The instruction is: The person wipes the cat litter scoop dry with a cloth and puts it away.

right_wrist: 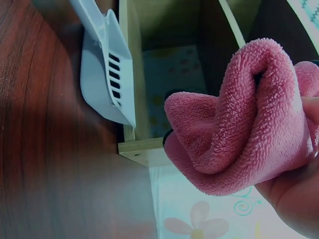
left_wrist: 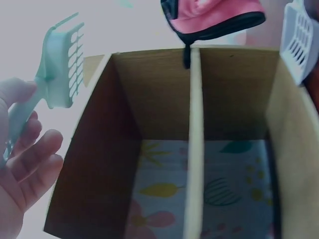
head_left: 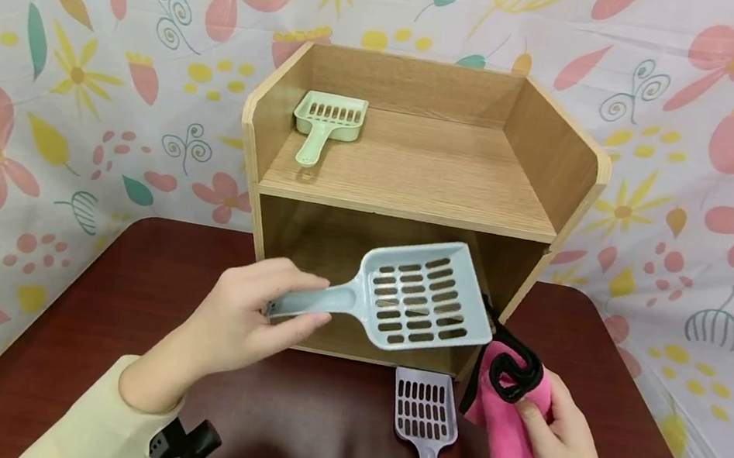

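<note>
My left hand (head_left: 257, 307) grips a light blue litter scoop (head_left: 424, 296) by its handle, slotted head toward the right, raised before the shelf's lower opening. In the left wrist view the same scoop (left_wrist: 62, 62) shows from the side. My right hand (head_left: 565, 445) holds a folded pink cloth (head_left: 508, 429) with black edging, close to the scoop's right corner; whether they touch I cannot tell. The cloth (right_wrist: 249, 119) fills much of the right wrist view and hides most of the fingers. Below, a lavender litter scoop (head_left: 426, 417) lies on the table, handle toward me.
A two-level wooden shelf (head_left: 405, 211) stands at the back of the dark red-brown table (head_left: 172, 311). On its upper level, at the left, lies a pale green litter scoop (head_left: 328, 126). Behind hangs a flower-patterned curtain (head_left: 80, 165).
</note>
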A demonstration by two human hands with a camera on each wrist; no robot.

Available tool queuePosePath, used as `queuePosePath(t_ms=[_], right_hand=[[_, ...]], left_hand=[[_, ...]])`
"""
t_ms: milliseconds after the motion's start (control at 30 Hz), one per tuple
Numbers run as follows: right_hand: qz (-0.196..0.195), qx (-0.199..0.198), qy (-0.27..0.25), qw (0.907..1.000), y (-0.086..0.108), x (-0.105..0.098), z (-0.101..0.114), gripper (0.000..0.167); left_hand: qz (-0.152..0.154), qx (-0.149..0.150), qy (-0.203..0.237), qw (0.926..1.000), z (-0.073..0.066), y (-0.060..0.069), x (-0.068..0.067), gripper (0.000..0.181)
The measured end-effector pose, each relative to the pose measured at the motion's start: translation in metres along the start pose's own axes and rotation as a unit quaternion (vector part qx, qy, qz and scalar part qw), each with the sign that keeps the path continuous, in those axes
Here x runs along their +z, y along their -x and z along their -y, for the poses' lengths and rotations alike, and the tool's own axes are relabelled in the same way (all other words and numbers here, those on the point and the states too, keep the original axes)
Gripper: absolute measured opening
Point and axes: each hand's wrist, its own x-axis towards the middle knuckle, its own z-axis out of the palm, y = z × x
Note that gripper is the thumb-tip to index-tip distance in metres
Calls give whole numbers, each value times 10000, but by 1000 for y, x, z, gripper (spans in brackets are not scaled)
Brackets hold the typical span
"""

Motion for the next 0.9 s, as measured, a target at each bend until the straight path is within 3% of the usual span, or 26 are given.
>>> queuePosePath(t_ms=[200, 400, 700, 900], right_hand=[[13, 54, -77, 10000, 2, 1, 1, 38], [-12, 0, -179, 9998, 2, 2, 1, 40], [-71, 43, -246, 9997, 1, 2, 1, 36], [-93, 23, -203, 9997, 2, 2, 2, 36]], left_hand=[[-360, 86, -689, 9969, 3, -24, -8, 37], [-502, -131, -1347, 9895, 5, -38, -10, 24], [-997, -280, -2237, 9691, 6, -55, -6, 20], [-1058, -281, -2668, 9575, 7, -64, 0, 17]])
